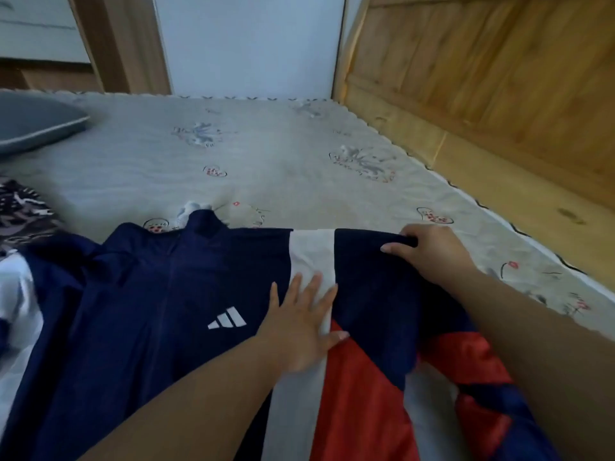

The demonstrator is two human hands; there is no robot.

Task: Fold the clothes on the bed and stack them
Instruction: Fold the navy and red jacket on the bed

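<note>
Navy jacket (159,311) lies front-up on the near part of the bed (283,154), collar pointing away, long axis running toward the viewer. Left hand (301,324) presses flat, fingers spread, on the white stripe beside the logo. Right hand (436,251) pinches the folded navy sleeve's far edge, fingers curled around it. Patterned dark cloth (20,207) sits left. Farther off, a grey pillow (33,123), and a wooden panel (499,78) along the right.
</note>
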